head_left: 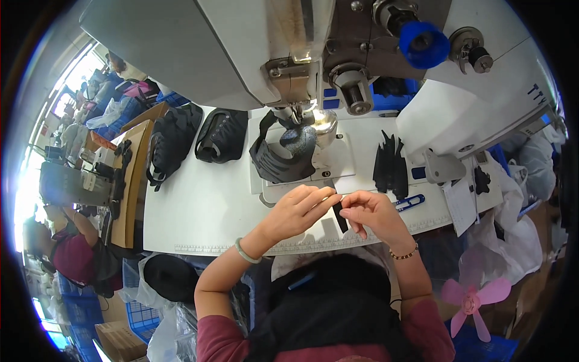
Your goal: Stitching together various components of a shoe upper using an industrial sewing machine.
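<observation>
My left hand (301,207) and my right hand (375,216) meet in front of the sewing machine. Between their fingertips is a narrow black strip (339,218), its lower end hanging toward the table's front edge. The left fingers lie close together at its upper part; that thumb is hidden. Thumb and forefinger of the right hand are pinched against the strip's right side. Just beyond them, a dark grey shoe upper (282,158) sits under the machine's needle (297,113), apart from both hands. Several loose black strips (391,166) lie to the right.
A blue thread snipper (410,203) lies beside the strips. Two more dark shoe uppers (175,142) (222,136) rest at the left of the white table (193,208). A pink fan (471,300) stands low at right. Another person (75,250) sits at a machine, far left.
</observation>
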Demonstrator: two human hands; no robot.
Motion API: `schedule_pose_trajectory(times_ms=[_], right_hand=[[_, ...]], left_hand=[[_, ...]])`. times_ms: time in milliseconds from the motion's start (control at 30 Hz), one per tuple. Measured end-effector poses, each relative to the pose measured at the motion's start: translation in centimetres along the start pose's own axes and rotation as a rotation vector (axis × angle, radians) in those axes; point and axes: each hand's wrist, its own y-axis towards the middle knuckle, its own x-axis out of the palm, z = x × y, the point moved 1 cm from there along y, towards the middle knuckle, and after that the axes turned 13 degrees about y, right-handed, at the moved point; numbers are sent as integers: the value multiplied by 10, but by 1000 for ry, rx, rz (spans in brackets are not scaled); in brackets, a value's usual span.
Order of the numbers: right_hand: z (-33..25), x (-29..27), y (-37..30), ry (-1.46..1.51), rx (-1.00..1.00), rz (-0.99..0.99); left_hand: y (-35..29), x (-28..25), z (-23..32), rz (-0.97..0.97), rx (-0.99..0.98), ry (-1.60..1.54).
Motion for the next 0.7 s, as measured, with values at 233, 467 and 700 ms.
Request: schedule_pose_trajectory(times_ms=[233, 467, 700], right_hand=[[2, 13, 0, -15, -273, 128], [5, 16, 8, -87, -319, 142], [4, 13, 12, 2, -274, 86]], left_hand=[[13, -6, 24, -15, -656, -557], [8, 5, 25, 64, -821, -770], [7, 6, 25, 86, -828, -680]])
